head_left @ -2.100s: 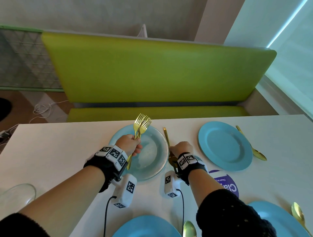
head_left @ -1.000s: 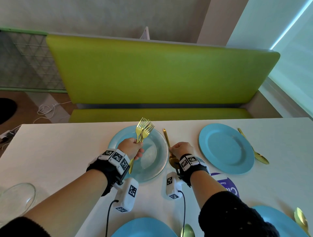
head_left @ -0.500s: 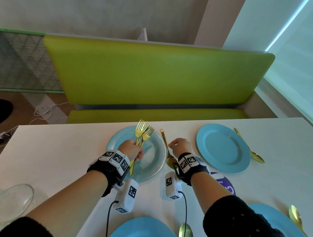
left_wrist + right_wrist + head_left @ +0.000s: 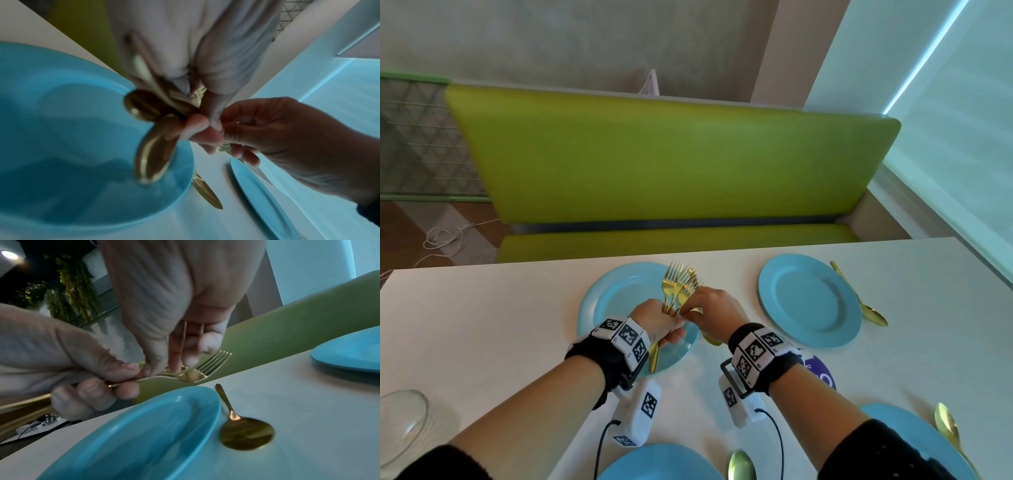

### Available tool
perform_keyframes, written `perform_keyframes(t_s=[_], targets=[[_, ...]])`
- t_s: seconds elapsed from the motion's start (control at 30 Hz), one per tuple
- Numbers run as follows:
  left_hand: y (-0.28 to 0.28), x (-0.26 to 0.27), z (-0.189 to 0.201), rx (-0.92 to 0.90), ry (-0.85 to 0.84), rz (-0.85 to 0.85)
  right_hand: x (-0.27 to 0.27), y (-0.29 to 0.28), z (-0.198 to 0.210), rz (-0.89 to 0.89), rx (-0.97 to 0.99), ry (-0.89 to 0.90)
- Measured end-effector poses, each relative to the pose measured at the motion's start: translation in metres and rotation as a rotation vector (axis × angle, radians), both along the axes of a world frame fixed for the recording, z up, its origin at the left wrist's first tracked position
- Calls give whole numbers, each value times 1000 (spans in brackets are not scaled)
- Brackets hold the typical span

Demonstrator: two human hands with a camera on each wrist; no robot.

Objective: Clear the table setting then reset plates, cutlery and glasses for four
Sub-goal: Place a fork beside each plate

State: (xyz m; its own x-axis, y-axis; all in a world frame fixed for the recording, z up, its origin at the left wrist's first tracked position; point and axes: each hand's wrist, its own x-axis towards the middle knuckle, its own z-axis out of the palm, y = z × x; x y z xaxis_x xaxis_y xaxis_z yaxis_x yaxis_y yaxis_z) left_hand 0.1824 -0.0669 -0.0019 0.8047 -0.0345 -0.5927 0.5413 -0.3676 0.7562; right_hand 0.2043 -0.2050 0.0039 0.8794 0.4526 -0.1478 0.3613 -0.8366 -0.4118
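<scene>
My left hand (image 4: 658, 320) grips a bunch of gold forks (image 4: 678, 281) by their handles above the far-left blue plate (image 4: 608, 297), tines pointing away from me. My right hand (image 4: 704, 310) has come against it and pinches the neck of one fork (image 4: 202, 369) in the bunch between thumb and fingers. In the left wrist view the blurred handle ends (image 4: 153, 160) hang over the plate. A gold spoon (image 4: 244, 432) lies flat on the table just right of that plate, under my right hand.
A second blue plate (image 4: 809, 301) with a gold spoon (image 4: 861, 303) lies far right. Two more plates (image 4: 659, 462) (image 4: 914, 442) and spoons (image 4: 741, 464) (image 4: 948, 426) sit at the near edge. A glass bowl (image 4: 400, 421) stands near left, a green bench (image 4: 671, 154) beyond the table.
My right hand left the spoon beside the plate and rose leftward to the forks in my left hand. The spoon stays on the table. My left hand has barely moved.
</scene>
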Motion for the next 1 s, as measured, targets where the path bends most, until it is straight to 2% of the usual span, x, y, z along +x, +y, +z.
perform_keyframes(t_s=[0.23,0.37,0.43,0.5,0.6,0.67,0.8,1.0], targets=[[-11,3,0,15,-23,-42,2,-12,6,57,-149,90],[-8,8,-2,114,-70,84,7,-25,9,34,-208,122],[0,12,-7,124,-94,232,13,-38,7,-49,-230,151],[8,15,-11,101,-104,333,21,-55,-1,-217,-189,187],[19,19,-14,135,-96,321,32,-75,-11,-488,-56,229],[22,22,-14,119,-79,286,37,-81,-17,-593,-48,247],[21,23,-18,64,-28,249,43,-79,-34,-668,-199,291],[25,24,-21,-72,39,289,53,-70,-48,-706,-295,321]])
